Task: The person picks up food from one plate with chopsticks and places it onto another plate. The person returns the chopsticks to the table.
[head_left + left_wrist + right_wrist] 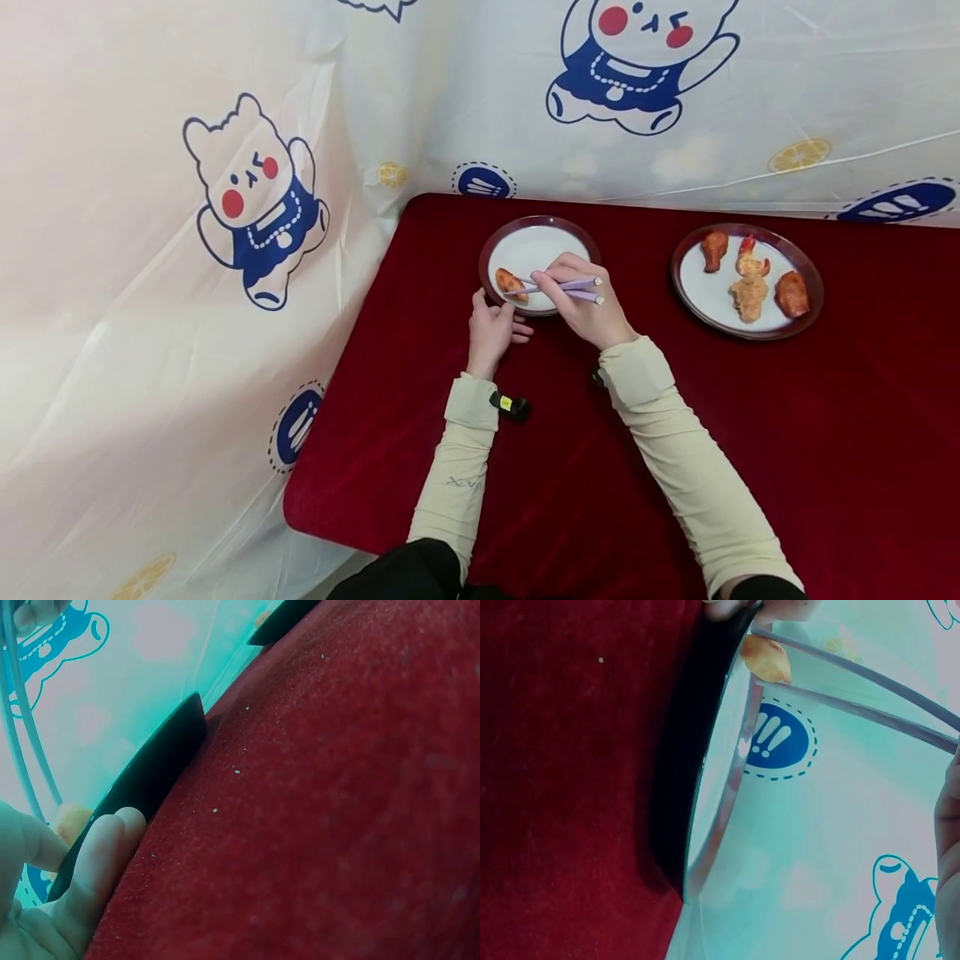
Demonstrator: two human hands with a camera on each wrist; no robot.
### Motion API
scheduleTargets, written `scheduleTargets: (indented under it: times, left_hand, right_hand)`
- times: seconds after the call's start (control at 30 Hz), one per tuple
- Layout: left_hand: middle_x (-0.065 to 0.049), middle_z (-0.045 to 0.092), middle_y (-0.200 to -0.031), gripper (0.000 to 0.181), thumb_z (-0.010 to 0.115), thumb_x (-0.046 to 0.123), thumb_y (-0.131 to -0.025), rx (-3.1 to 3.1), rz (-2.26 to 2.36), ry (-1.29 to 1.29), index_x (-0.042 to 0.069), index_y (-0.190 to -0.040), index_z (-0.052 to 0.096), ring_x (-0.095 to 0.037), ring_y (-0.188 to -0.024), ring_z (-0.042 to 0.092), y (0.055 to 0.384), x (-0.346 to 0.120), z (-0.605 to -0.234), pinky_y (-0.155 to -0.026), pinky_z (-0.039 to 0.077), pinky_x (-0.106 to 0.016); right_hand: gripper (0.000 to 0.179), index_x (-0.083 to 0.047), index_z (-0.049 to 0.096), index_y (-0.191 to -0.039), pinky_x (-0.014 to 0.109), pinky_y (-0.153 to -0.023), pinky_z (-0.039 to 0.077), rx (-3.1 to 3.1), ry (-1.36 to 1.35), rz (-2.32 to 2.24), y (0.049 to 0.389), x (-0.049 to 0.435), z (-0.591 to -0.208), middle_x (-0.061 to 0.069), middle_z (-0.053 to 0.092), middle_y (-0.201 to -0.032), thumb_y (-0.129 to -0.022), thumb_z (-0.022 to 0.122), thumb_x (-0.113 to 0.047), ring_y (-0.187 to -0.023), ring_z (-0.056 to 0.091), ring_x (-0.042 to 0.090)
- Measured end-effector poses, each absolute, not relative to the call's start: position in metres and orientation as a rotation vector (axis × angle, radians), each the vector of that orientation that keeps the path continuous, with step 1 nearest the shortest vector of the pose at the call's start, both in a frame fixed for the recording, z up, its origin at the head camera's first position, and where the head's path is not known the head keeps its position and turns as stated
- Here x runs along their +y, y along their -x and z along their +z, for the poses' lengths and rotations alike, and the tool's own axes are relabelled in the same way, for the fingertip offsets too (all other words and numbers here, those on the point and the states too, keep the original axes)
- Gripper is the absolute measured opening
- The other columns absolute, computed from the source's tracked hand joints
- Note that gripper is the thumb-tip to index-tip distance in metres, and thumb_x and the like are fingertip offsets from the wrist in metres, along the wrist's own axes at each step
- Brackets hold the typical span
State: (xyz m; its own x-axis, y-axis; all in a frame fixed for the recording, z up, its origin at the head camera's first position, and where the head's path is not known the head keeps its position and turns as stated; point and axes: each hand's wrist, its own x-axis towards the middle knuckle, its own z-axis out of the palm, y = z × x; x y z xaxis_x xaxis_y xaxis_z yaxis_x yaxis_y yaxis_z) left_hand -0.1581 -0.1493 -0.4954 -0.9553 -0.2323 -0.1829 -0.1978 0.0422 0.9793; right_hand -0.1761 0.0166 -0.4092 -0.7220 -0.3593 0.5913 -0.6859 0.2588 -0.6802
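On the left plate (pixel 534 242), white inside with a brown rim, lies a golden-brown piece of food (pixel 509 282) near the front left edge. My right hand (pixel 596 312) holds a pair of pale purple chopsticks (pixel 583 284) above the plate. Their tips reach the food piece, one along each side of it in the right wrist view, where the piece (pixel 766 660) shows at the far rim. My left hand (pixel 492 333) grips the plate's near left rim. In the left wrist view its thumb is inside the rim and its fingers press the dark outer wall (pixel 154 765).
To the right stands a second brown-rimmed plate (pixel 705 287) bearing a drumstick (pixel 714 250), a shrimp-like piece (pixel 750 260), a fried piece (pixel 748 297) and a glazed brown piece (pixel 792 294). Both plates rest on a dark red cloth (pixel 862 433). A cartoon-printed curtain (pixel 465 100) hangs behind and left.
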Motion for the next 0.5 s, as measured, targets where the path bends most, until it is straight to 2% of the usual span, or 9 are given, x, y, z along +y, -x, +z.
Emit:
scheduleTargets:
  times: [0.23,0.5]
  left_hand:
    - [-0.018,0.071,-0.086,0.064,0.052,0.021,-0.097,-2.242,-2.109,-0.457,0.011,-0.151,0.020,-0.022,-0.056,0.070,0.1567,-0.1493,-0.4945,-0.055,0.062,-0.038]
    - [-0.018,0.071,-0.084,0.062,0.050,0.021,-0.095,-2.231,-2.114,-0.445,0.011,-0.150,0.022,-0.023,-0.056,0.070,0.1574,-0.1489,-0.4935,-0.055,0.062,-0.039]
  right_hand:
    - [0.016,-0.006,0.075,-0.079,0.018,-0.056,0.044,-2.196,-1.026,1.409,0.1749,0.0135,-0.4068,0.004,0.063,-0.078,-0.091,0.066,-0.010,-0.066,0.053,0.008]
    - [0.016,-0.006,0.072,-0.074,0.020,-0.060,0.045,-2.143,-1.182,1.319,0.1756,0.0111,-0.4024,0.004,0.062,-0.078,-0.089,0.067,-0.005,-0.067,0.054,0.010]
